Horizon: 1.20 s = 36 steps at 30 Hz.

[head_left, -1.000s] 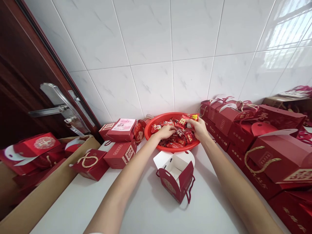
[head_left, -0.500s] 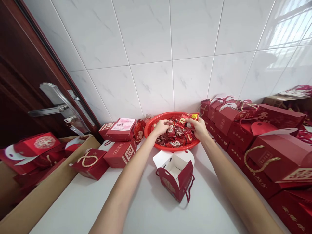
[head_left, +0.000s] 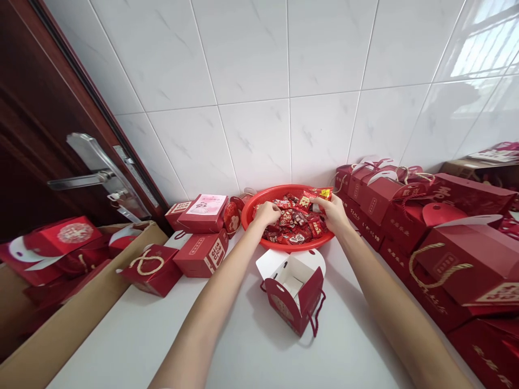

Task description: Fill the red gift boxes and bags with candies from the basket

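A red plastic basket [head_left: 275, 193] against the tiled wall holds many red wrapped sweets [head_left: 298, 220]. My left hand [head_left: 267, 214] is at the basket's left side, its fingers bent closed among the sweets; what they pinch, if anything, is hidden. At the right side my right hand [head_left: 333, 213] grips a red packet [head_left: 305, 201] with gold print, held over the sweets. In front of the basket stands a small dark red box [head_left: 287, 302], its white inner flaps spread and its top open, with a cord handle hanging at its right.
Red gift boxes [head_left: 203, 254] stand left of the basket, beside a cardboard carton [head_left: 97, 286] filled with more. Stacked red boxes [head_left: 466, 259] line the right side. A wooden door [head_left: 44, 108] with a metal handle is at the far left.
My left hand has drawn its fingers closer together and lower into the sweets. My right hand keeps the packet in nearly the same place. The view has shifted slightly.
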Each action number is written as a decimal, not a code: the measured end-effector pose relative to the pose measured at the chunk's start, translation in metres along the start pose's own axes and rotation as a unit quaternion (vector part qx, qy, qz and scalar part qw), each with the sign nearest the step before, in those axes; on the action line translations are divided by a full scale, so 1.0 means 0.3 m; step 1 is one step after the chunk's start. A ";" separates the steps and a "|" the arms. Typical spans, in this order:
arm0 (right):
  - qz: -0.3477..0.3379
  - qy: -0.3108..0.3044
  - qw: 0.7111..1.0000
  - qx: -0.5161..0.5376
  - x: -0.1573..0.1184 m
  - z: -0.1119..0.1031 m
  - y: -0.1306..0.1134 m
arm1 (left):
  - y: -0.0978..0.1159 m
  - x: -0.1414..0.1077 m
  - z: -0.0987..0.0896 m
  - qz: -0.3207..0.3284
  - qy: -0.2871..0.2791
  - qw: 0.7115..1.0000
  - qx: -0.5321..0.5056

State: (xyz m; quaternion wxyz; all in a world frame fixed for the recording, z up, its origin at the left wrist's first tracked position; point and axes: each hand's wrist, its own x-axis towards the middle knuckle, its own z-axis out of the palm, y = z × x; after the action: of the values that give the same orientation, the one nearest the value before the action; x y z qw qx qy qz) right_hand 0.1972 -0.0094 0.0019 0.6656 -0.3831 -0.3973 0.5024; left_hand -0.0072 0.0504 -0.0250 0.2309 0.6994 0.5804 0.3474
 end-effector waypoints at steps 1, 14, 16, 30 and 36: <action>-0.004 -0.005 1.000 -0.002 0.002 -0.002 0.003 | 0.002 -0.002 0.003 0.000 -0.005 1.000 0.005; -0.016 -0.025 1.000 0.006 0.013 -0.006 0.021 | 0.023 0.011 0.045 0.017 -0.049 0.999 -0.005; -0.017 -0.027 0.999 -0.003 0.016 -0.008 0.024 | 0.017 0.011 0.041 0.005 -0.047 0.999 -0.010; 0.016 -0.062 0.998 0.009 0.013 -0.014 0.012 | 0.132 -0.102 -0.009 0.018 0.002 0.944 -0.328; 0.035 -0.166 0.985 -0.014 -0.042 0.013 -0.037 | 0.154 -0.234 -0.030 0.033 0.051 0.898 -0.436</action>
State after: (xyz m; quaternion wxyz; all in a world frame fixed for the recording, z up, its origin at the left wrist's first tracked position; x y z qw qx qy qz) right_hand 0.1954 -0.0235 0.0119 0.5670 -0.3180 -0.4954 0.5762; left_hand 0.0099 -0.0289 -0.0009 0.4714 0.5288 0.3589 0.6077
